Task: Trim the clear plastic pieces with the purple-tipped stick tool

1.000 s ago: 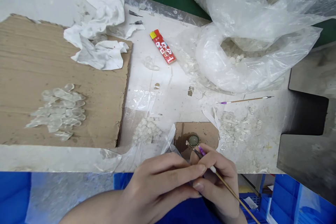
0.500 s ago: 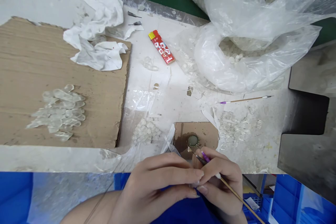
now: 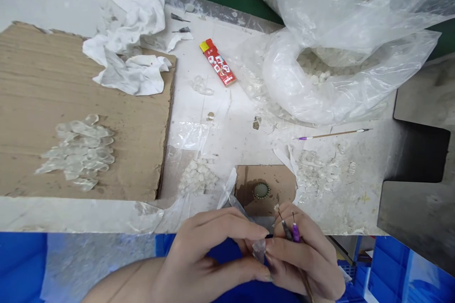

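Observation:
A small clear plastic piece (image 3: 259,250) sits between the thumb and fingers of my left hand (image 3: 209,251), which is closed on it. The fingertips of my right hand (image 3: 313,255) meet the same piece from the other side. My right hand is also closed round thin needle-tipped sticks, one with a black hub (image 3: 286,231) and one with a purple hub (image 3: 295,233). A whitish bit clings to the black one's needle tip. Just beyond my hands, a round bottle cap (image 3: 262,191) with a greyish filling lies on a small cardboard piece (image 3: 245,180).
Whitish small pieces (image 3: 198,176) lie heaped left of the cap, clear parts (image 3: 318,170) to its right. A large cardboard sheet (image 3: 28,104) carries clear loops (image 3: 83,151). Behind are a red lighter (image 3: 218,62), crumpled tissue (image 3: 135,73), another stick (image 3: 330,135) and a plastic bag (image 3: 316,99).
The needle tips have swung from pointing left near the cap to pointing up, away from it. My right hand has shifted slightly right, and the clear piece between my fingers shows more.

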`<state>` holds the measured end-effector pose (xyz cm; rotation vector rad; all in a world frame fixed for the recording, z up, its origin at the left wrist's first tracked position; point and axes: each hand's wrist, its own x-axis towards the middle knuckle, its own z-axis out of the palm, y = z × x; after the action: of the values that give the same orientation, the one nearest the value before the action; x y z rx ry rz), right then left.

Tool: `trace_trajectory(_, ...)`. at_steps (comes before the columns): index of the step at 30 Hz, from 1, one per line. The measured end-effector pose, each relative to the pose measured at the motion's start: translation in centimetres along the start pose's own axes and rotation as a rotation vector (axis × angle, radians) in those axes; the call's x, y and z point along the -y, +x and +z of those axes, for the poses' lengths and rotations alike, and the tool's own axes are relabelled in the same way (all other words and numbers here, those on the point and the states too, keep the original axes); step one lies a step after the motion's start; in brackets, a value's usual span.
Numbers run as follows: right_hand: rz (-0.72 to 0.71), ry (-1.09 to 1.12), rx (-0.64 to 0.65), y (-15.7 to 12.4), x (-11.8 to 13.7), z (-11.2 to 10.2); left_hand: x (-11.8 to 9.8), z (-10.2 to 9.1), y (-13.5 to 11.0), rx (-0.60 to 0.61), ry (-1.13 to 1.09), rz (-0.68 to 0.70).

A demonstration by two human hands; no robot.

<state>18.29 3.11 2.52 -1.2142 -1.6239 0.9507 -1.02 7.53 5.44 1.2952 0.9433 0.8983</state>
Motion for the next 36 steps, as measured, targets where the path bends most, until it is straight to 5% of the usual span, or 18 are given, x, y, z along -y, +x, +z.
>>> trace_trajectory(3, -0.173, -0.098, -0.051, 1.2, 0.5, -0.1, 0.4, 0.3, -0.3, -0.008, -0.005, -0.014)
trace_trajectory(9, -0.139, -0.141, 0.033, 1.9, 0.7, -1.0, 1.9, 0.9, -1.6, 0.013, -0.005, 0.015)
trace_trajectory(12, -0.067, -0.359, -0.137, 1.7, -0.4, -2.7, 2.0, -0.7, -1.1, 0.053, 0.285, 0.039)
trace_trajectory(15, 0.033, -0.587, -0.293, 1.5, -2.1, -5.5, 1.7, -3.2, 1.5, 0.154, 0.634, 0.121)
trace_trajectory(19, 0.053, -0.623, -0.429, 1.2, -3.6, -7.9, 1.8, -5.1, 7.3, 0.354, 1.053, 0.261)
trace_trajectory(23, 0.112, -0.444, -0.463, 0.4, -3.1, -6.1, 3.2, -3.8, 12.3, 0.449, 1.244, 0.311)
trace_trajectory(27, 0.149, -0.267, -0.352, 0.4, -2.2, -2.9, 4.5, -2.2, 14.3, 0.507, 1.251, 0.34)
trace_trajectory(32, 0.119, -0.264, -0.15, 0.5, -2.3, -1.1, 3.5, -3.5, 13.1, 0.476, 1.221, 0.346)
trace_trajectory(36, 0.034, -0.29, -0.066, 0.6, -2.7, -1.0, 1.1, -4.8, 9.3, 0.234, 0.904, 0.349)
